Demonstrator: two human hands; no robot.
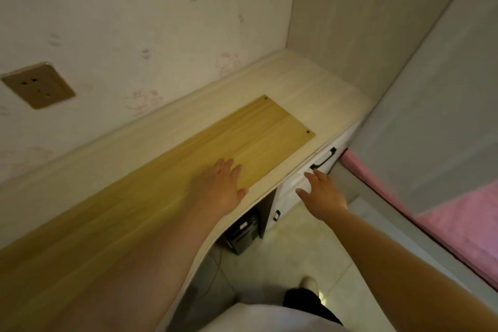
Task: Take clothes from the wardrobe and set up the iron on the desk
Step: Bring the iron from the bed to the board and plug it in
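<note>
While our left hand lies flat with straight fingers on the one yellow board on the desk, our right hand hangs in the air with fingers spread, holding nothing, near one black handle. We see two handles, one socket and one black box; no clothes or iron show.

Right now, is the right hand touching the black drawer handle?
Apart. The head view shows the right hand open below the drawer handle, with white drawer front visible between the fingertips and the handle.
</note>
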